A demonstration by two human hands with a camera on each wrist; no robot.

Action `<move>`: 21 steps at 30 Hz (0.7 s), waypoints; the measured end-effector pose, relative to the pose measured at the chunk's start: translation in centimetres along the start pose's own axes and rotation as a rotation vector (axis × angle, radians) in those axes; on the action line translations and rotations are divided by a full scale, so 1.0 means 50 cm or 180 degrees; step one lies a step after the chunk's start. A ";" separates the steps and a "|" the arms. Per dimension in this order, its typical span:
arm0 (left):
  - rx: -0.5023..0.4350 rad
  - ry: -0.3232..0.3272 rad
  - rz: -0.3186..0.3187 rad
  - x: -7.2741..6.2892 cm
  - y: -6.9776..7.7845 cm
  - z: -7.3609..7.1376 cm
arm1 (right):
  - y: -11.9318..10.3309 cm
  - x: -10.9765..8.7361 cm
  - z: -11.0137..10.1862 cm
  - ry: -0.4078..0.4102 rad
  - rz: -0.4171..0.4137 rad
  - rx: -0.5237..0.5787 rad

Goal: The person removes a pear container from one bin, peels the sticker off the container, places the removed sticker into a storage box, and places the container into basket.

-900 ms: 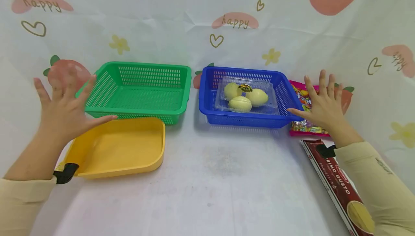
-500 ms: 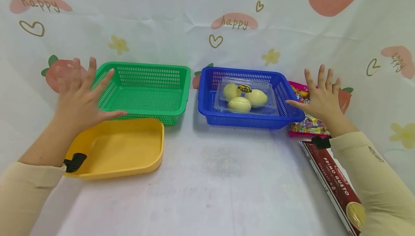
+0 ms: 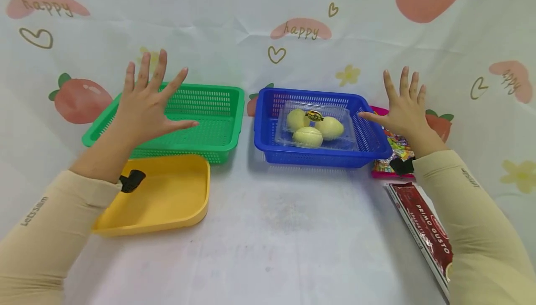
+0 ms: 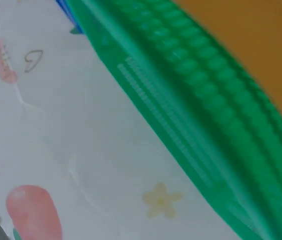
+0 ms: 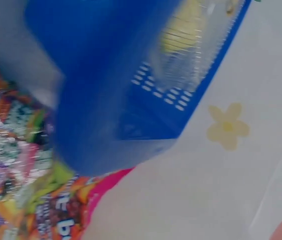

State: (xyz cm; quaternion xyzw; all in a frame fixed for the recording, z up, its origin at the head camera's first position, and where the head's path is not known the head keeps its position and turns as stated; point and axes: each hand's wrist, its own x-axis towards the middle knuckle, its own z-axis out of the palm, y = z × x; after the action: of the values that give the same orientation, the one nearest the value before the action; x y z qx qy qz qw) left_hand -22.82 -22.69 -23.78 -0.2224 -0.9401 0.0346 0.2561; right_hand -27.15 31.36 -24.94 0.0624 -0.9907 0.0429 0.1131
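Note:
My left hand (image 3: 144, 109) is raised with fingers spread, overlapping the green slotted basket (image 3: 197, 149) in the head view. Nothing is in it. The basket's side (image 4: 195, 100) fills much of the left wrist view. On the right, my other hand (image 3: 404, 111), likewise spread and holding nothing, hovers by the right end of the blue basket (image 3: 318, 155). A clear plastic box (image 3: 349, 130) with several pale yellow round fruits (image 3: 308, 136) and a dark label lies in that blue basket. Behind the right hand is a bright candy bag (image 3: 395, 149), also in the right wrist view.
A yellow tray (image 3: 167, 202) stands in front of the green basket, partly behind the left forearm. A red spaghetti pack (image 3: 423, 221) lies at the right, partly under the right sleeve (image 3: 473, 221). A white printed cloth (image 3: 234, 11) forms the backdrop.
My left hand has moved right and upward, from the left side to over the green basket. The right hand has risen slightly and shifted left. The baskets and goods stay in place.

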 end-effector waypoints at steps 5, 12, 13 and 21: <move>-0.0046 -0.0280 -0.0123 0.036 0.018 0.001 | -0.017 0.035 -0.016 -0.0009 0.0124 0.0063; -0.0035 -0.0461 -0.0122 0.081 0.038 0.010 | -0.028 0.065 -0.014 -0.0046 0.0281 0.0404; -0.0044 -0.0490 -0.0125 0.087 0.041 0.011 | -0.031 0.068 -0.011 -0.0070 0.0320 0.0498; -0.0350 -0.0728 -0.0241 0.142 0.073 0.048 | -0.059 0.094 0.012 -0.0336 0.0515 0.1505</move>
State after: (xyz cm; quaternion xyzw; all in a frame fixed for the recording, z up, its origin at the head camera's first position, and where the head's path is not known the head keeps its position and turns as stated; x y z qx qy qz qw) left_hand -28.03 -16.17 -23.22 -0.1951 -0.9713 -0.0016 0.1358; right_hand -31.43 27.86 -24.23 0.0097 -0.9594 0.2790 0.0396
